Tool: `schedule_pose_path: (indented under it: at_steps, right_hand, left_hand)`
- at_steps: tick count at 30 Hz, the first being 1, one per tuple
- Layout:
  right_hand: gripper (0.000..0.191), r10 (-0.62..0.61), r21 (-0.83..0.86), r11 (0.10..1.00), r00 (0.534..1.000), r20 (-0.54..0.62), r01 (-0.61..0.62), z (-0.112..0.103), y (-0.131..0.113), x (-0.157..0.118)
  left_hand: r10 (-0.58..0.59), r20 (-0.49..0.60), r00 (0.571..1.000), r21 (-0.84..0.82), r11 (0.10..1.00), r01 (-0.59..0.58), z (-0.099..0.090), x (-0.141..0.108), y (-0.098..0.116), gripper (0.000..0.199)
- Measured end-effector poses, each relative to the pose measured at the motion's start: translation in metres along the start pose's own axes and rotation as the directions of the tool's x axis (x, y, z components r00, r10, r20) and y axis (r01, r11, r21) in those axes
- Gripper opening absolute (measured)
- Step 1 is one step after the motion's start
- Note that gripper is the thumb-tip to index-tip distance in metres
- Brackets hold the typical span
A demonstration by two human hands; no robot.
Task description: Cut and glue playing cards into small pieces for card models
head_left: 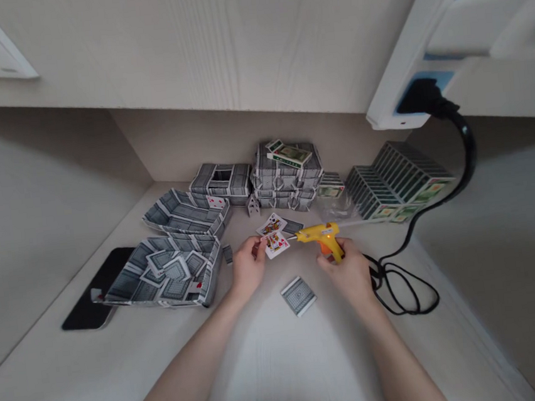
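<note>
My left hand (249, 266) pinches a pair of face-up playing cards (275, 244) by their left edge, and the two cards overlap. My right hand (345, 270) grips a yellow hot glue gun (321, 236), its metal nozzle pointing left and almost at the cards' right edge. I cannot tell whether the tip touches them. A single face-down playing card (298, 296) lies on the white desk (272, 345) below and between my hands. A small grey card piece (228, 254) stands just left of my left hand.
Glued card constructions stand along the back and left, with a stacked card tower (286, 176) and a ridged card block (398, 178). A black phone (96, 289) lies under the left one. The glue gun's black cord (401, 282) loops right to a wall-mounted power strip (409, 98).
</note>
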State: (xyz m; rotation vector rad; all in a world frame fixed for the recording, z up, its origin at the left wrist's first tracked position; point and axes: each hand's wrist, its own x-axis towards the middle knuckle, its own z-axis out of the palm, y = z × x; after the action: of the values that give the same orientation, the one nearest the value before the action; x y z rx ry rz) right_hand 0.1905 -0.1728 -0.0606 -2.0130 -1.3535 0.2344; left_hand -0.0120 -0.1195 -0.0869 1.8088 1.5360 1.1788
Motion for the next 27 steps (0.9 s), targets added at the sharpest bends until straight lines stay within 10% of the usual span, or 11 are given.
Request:
schedule_pose_path:
  at_steps: [27]
  right_hand:
    - [0.041, -0.137, 0.077, 0.987, 0.989, -0.050, 0.141, 0.007, 0.005, -0.004]
  left_hand:
    - [0.036, 0.031, 0.999, -0.064, 0.997, -0.034, 0.002, -0.009, 0.010, 0.024]
